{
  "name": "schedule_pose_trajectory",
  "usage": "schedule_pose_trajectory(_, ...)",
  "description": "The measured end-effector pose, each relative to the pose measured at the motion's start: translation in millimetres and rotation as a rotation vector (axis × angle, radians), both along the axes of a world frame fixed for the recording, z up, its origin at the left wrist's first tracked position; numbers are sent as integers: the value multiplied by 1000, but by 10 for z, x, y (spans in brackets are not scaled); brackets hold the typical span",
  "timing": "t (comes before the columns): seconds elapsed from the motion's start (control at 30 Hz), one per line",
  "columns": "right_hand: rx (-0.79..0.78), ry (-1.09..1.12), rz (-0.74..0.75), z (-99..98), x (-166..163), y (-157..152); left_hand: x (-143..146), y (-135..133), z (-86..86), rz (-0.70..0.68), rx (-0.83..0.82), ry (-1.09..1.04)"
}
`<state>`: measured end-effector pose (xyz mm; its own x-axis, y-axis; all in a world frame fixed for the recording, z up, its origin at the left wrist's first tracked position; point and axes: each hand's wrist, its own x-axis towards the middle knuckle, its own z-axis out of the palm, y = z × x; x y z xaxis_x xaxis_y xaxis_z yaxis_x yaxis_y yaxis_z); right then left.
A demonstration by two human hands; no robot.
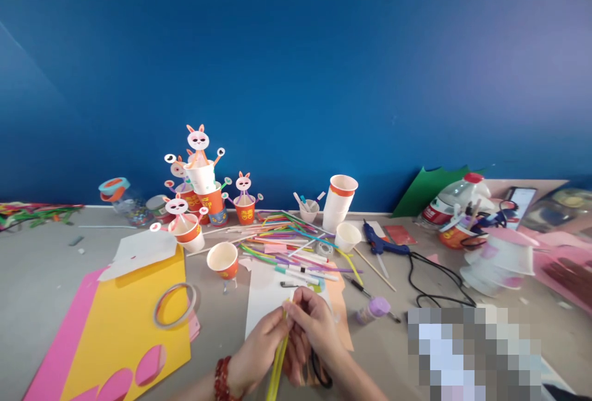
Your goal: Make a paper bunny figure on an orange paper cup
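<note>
The yellow straws (279, 358) look like smooth, faintly glossy plastic. The near cup (223, 260) is matt paper. The yellow sheet (124, 327) is matt and flat, and the tape roll (173, 325) is shiny and clear. The glue gun (375, 243) is blue plastic. The grey bench (37, 277) looks dull and smooth.

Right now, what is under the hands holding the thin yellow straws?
A white paper sheet, over a peach paper sheet, lies under the left hand, right hand and thin yellow straws. The hands hide its near edge.
</note>
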<state>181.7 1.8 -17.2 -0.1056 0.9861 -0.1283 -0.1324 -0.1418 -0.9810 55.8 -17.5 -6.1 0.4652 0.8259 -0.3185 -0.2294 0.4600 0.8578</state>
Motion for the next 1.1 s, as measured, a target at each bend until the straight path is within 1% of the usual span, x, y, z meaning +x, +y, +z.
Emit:
schedule_pose_trajectory(0.1,-1,-35,32,18,8,19,-3,7,-22,-7,9,20)
schedule_pose_trajectory(0.17,-6,-52,58,39,3,22,-31,0,-38,-21,-21,30)
schedule_pose_trajectory(0.27,59,-121,67,75,-5,-18,-128,1,-37,-3,-86,14)
schedule_pose_trajectory(0.37,158,-324,127,94,24,-144,-309,55,9,66,-111,-24)
schedule_pose_trajectory(0.47,238,-576,262,71,107,-326,-555,150,82,180,-108,-70)
schedule_pose_trajectory(0.5,298,-643,299,60,145,-384,-637,180,103,235,-96,-77)
schedule_pose_trajectory(0.57,440,-740,300,54,241,-483,-769,222,131,303,-77,-72)
schedule_pose_trajectory(0.6,506,-765,266,65,300,-524,-813,234,135,316,-78,-68)
schedule_pose_trajectory(0.67,645,-764,146,123,446,-593,-848,240,125,308,-84,-60)
schedule_pose_trajectory(0.7,722,-749,45,167,532,-625,-841,236,113,296,-87,-58)
schedule_pose_trajectory(0.73,793,-730,-93,216,624,-656,-820,230,100,282,-88,-57)
schedule_pose_trajectory(0.8,892,-692,-274,312,812,-716,-753,217,74,251,-91,-56)
schedule_pose_trajectory(0.83,901,-690,-335,352,899,-743,-713,212,66,232,-93,-55)
schedule_pose_trajectory(0.9,909,-691,-558,410,1032,-780,-636,207,61,189,-93,-50)
schedule_pose_trajectory(0.93,905,-696,-644,430,1071,-788,-604,206,66,170,-89,-45)
schedule_pose_trajectory(0.97,904,-703,-697,446,1089,-787,-578,206,74,156,-83,-38)
schedule_pose_trajectory(1.0,902,-719,-695,460,1083,-774,-560,206,84,150,-73,-29)
schedule_pose_trajectory(1.03,898,-740,-639,472,1055,-749,-550,206,96,150,-61,-18)
schedule_pose_trajectory(1.07,891,-763,-538,480,1007,-709,-548,205,107,153,-49,-6)
schedule_pose_trajectory(1.1,866,-801,-406,482,942,-654,-552,203,118,150,-41,5)
